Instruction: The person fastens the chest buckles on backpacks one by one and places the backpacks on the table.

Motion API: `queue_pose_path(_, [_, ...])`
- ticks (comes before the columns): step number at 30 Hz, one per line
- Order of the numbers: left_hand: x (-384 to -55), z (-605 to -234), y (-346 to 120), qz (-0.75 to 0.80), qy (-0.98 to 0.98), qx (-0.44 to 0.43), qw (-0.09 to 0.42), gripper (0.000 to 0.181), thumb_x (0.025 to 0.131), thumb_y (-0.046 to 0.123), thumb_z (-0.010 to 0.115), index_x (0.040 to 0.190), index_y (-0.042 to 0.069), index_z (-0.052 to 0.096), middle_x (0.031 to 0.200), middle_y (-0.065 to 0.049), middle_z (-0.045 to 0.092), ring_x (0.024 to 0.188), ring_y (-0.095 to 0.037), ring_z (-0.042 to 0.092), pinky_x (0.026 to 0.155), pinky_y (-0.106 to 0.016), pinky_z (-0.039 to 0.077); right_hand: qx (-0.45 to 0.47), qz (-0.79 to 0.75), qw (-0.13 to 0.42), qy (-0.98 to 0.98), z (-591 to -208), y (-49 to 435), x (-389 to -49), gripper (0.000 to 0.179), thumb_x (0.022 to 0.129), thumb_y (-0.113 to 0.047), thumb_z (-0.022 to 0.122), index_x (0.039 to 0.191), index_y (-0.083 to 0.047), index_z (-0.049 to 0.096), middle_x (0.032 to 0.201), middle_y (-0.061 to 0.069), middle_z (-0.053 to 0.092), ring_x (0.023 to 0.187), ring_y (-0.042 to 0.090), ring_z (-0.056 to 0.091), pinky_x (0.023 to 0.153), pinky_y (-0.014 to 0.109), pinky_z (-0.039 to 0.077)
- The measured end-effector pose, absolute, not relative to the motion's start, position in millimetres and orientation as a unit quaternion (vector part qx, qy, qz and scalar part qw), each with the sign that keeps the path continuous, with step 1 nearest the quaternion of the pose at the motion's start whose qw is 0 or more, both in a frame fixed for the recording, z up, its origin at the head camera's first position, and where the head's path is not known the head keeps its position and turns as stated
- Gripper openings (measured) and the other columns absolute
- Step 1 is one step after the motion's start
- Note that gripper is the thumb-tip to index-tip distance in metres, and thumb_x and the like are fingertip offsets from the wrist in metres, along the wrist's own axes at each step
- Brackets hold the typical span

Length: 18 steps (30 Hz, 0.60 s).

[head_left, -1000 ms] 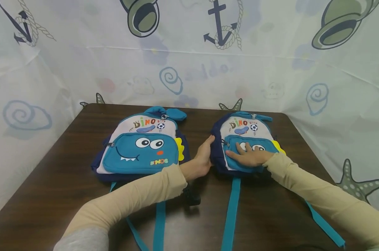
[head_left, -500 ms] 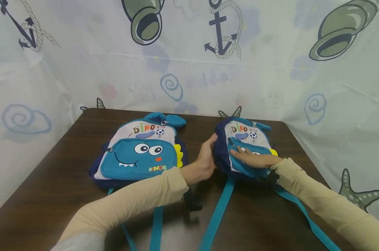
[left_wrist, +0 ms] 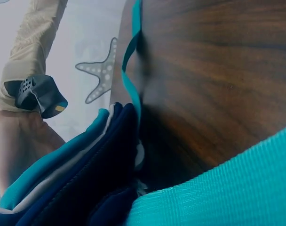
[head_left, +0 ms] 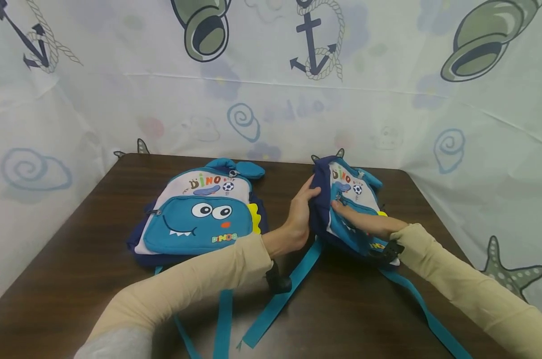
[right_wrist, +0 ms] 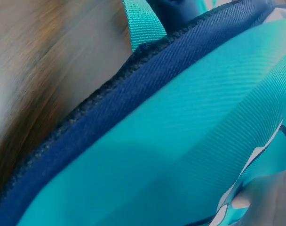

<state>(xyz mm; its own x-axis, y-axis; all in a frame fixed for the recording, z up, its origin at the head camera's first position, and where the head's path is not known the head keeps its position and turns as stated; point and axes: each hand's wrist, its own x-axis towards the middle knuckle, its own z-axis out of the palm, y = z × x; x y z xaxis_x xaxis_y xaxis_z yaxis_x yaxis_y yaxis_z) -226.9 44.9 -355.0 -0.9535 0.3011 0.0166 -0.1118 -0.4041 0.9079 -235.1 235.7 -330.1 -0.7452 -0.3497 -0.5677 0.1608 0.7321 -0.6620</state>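
Observation:
A small blue dinosaur backpack (head_left: 353, 199) on the right of the table is turned, its printed front facing partly right. My left hand (head_left: 296, 219) touches its navy side with fingers extended. Against the teal front pocket rests my right hand (head_left: 365, 219), its fingers partly hidden from the head view. In the right wrist view, part of that hand (right_wrist: 270, 202) lies on the teal fabric (right_wrist: 157, 150) at the lower right corner. The left wrist view shows the backpack's dark navy side (left_wrist: 86, 179) close up, with the right hand (left_wrist: 23, 141) beyond it.
A matching dinosaur backpack (head_left: 199, 219) lies face up on the left, beside my left forearm. Teal straps (head_left: 281, 294) trail over the brown table (head_left: 73, 259) toward the front. A printed white cloth (head_left: 271, 55) hangs behind the table.
The right backpack has turned so that its front faces more to the right and its navy side shows. Both hands have stayed against it, and its left strap has swung left.

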Motion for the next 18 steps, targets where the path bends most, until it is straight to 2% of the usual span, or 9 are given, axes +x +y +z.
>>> queue_pose_path(4, [-228.0,-349.2,47.3,0.824,0.546,0.099,0.11,0.054,0.101,0.029,0.04,0.155,0.028,0.036,0.162,0.006,0.033,0.149,-0.021,0.029,0.124,-0.047,0.02,-0.055,-0.393,0.351,0.848,-327.5,236.7,-235.0,0.095,0.094,-0.078,0.017,0.16,-0.017,-0.012,0.165,0.02,-0.008,0.15,0.051,-0.004,0.113,0.076,0.008])
queue_pose_path(8, [-230.0,-338.3,50.6,0.809,0.567,0.122,0.094,0.054,0.1,0.032,0.044,0.153,0.032,0.038,0.16,0.008,0.035,0.148,-0.02,0.032,0.123,-0.048,0.024,-0.088,-0.431,0.348,0.828,-322.0,238.7,-234.9,0.092,0.094,-0.077,0.012,0.159,-0.019,-0.017,0.164,0.019,-0.021,0.149,0.051,-0.015,0.11,0.079,0.007])
queue_pose_path(12, [-232.1,-326.2,55.9,0.787,0.595,0.149,0.074,0.054,0.099,0.038,0.046,0.153,0.036,0.039,0.16,0.009,0.036,0.148,-0.019,0.034,0.122,-0.046,0.027,-0.111,-0.477,0.335,0.805,-316.8,243.9,-232.9,0.087,0.094,-0.076,0.008,0.157,-0.024,-0.022,0.164,0.014,-0.027,0.149,0.047,-0.021,0.109,0.08,0.007])
queue_pose_path(15, [-233.4,-319.2,60.6,0.771,0.61,0.17,0.066,0.055,0.099,0.04,0.046,0.153,0.037,0.037,0.161,0.01,0.034,0.149,-0.016,0.032,0.121,-0.042,0.027,-0.127,-0.505,0.328,0.788,-316.8,249.2,-232.2,0.083,0.095,-0.074,0.005,0.157,-0.025,-0.022,0.165,0.011,-0.026,0.15,0.044,-0.021,0.11,0.079,0.006])
queue_pose_path(18, [-233.9,-310.0,64.6,0.757,0.623,0.184,0.062,0.055,0.1,0.041,0.045,0.154,0.036,0.037,0.161,0.011,0.033,0.149,-0.015,0.031,0.121,-0.04,0.028,-0.154,-0.536,0.325,0.764,-318.8,252.8,-233.5,0.081,0.096,-0.072,0.001,0.157,-0.023,-0.02,0.166,0.013,-0.022,0.151,0.045,-0.018,0.109,0.081,0.003])
